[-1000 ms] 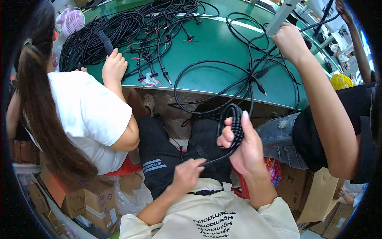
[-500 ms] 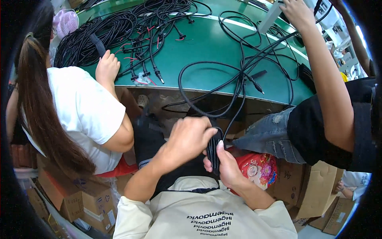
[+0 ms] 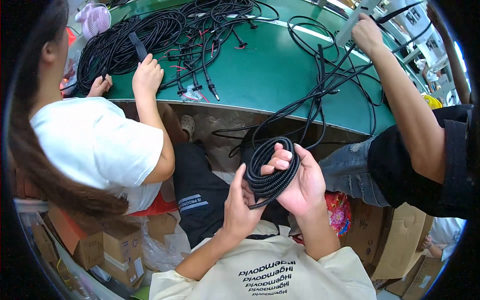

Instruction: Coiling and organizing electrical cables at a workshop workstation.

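A coil of black ribbed cable (image 3: 273,186) hangs in front of my chest, just off the near edge of the table. My right hand (image 3: 306,186) holds it from the right, with fingers curled through the loops and the palm beneath. At the coil's lower left, my left hand (image 3: 241,207) closes round its side, where one strand crosses the fingers. From the coil's top, lengths of cable (image 3: 287,114) run up over the table edge to a loose tangle.
The green table (image 3: 260,65) carries a large heap of black cables (image 3: 132,45) with connectors. A person in white (image 3: 100,140) sits at left; another person's arm (image 3: 410,100) reaches in at right. Cardboard boxes (image 3: 117,255) stand low at both sides.
The coil has turned from edge-on to show its round loops. My left hand has dropped from above it to its lower left side. The large loop at the table edge has been drawn in.
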`<state>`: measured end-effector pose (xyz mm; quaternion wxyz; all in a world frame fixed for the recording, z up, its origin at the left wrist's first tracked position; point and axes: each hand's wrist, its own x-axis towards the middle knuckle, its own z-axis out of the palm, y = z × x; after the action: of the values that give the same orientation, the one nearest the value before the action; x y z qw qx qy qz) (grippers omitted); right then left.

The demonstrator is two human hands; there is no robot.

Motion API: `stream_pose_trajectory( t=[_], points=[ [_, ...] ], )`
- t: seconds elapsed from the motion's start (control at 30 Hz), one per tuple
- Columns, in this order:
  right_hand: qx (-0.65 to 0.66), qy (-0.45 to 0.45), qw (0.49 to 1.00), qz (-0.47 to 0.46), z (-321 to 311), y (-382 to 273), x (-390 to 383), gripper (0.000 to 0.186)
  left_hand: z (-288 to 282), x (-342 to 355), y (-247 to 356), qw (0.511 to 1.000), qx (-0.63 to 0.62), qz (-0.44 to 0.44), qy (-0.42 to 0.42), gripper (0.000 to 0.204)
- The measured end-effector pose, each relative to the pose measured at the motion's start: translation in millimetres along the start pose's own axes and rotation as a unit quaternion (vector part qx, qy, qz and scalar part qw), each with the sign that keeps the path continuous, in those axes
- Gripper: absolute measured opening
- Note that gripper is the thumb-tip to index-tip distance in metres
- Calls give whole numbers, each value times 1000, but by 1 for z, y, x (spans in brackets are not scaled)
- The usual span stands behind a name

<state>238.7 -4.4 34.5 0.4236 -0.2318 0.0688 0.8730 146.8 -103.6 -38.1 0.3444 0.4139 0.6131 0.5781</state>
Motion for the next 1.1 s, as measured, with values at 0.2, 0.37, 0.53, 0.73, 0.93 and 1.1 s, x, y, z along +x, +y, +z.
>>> stream_pose_trajectory(
  t=[0.2, 0.37, 0.53, 0.73, 0.93, 1.1],
  points=[
    [125, -57, 989, 63, -13, 0, -1, 40, -3, 45, -3, 919, 161, 343, 109, 58],
    [104, -31, 993, 46, -25, -1, -12, 41, -9, 60, 10, 918, 84, 388, -15, 21],
    [-397, -6, 906, 144, -57, -46, -89, 44, -52, 52, 39, 952, 150, 212, -160, 24],
    [-817, -143, 522, -199, 4, -24, -75, 69, -61, 59, 51, 844, 241, -11, -479, 19],
    [-706, -60, 680, 191, -61, 16, -20, 61, -52, 67, 4, 773, 192, -161, -583, 36],
    [-534, 21, 796, 285, -111, 28, -34, 66, -45, 43, -19, 736, 97, -238, -626, 30]
  ],
)
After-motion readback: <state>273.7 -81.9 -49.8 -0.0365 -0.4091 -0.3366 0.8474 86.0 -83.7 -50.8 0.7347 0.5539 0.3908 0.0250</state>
